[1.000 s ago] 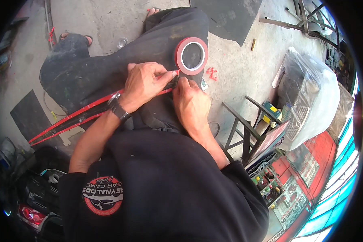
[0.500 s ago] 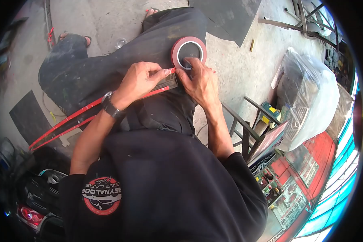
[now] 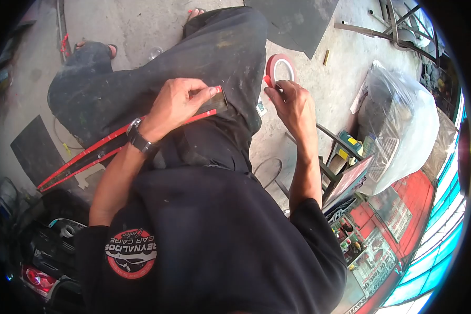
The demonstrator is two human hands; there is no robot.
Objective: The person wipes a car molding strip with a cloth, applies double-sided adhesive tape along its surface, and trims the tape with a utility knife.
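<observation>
A long dark trim strip (image 3: 221, 103) lies across my lap, with red-backed tape along both edges; its far end reaches down to the left. My left hand (image 3: 178, 102), with a watch on the wrist, is closed on the near end, thumb and fingers pinching the red tape at the upper corner. Out to the right, beyond my knee, my right hand (image 3: 294, 104) grips a roll of red tape (image 3: 271, 65) by its lower rim. The roll is tilted, and a short red tape end shows beside my fingers. It is apart from the strip.
Dark flat sheets (image 3: 293, 23) lie on the concrete floor ahead and at left. To the right stand a plastic-wrapped bulky object (image 3: 403, 118), a metal frame (image 3: 329, 172) and a green-yellow box (image 3: 349, 146). A car tail light (image 3: 39, 280) is at lower left.
My right hand has moved right, away from the strip's end, carrying the tape roll off my thigh. The roll has turned more edge-on. My left hand stays at the strip's end.
</observation>
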